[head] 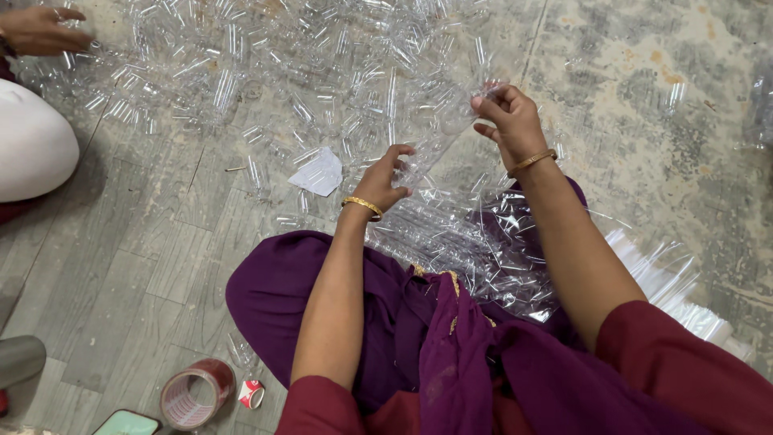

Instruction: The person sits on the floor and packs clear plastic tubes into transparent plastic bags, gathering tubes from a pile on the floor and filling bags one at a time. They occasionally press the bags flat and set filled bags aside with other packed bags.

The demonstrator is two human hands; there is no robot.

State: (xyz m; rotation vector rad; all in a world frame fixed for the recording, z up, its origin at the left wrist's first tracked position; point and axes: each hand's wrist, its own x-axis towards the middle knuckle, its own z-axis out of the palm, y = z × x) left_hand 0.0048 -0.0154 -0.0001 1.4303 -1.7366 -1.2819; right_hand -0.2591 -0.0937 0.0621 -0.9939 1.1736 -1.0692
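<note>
Co-worker's hand [40, 31] & phone [129, 423] cut off by edges.

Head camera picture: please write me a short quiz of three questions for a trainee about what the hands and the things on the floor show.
1. True or false: both hands grip the same clear plastic bag.
2. Which object lies on the floor near the person's left knee? A) roll of tape B) scissors C) hammer
3. What lies in a big heap on the floor ahead?

Key:
1. True: left hand and right hand both hold the clear plastic bag.
2. A, the roll of tape.
3. Small clear plastic tubes.
</note>
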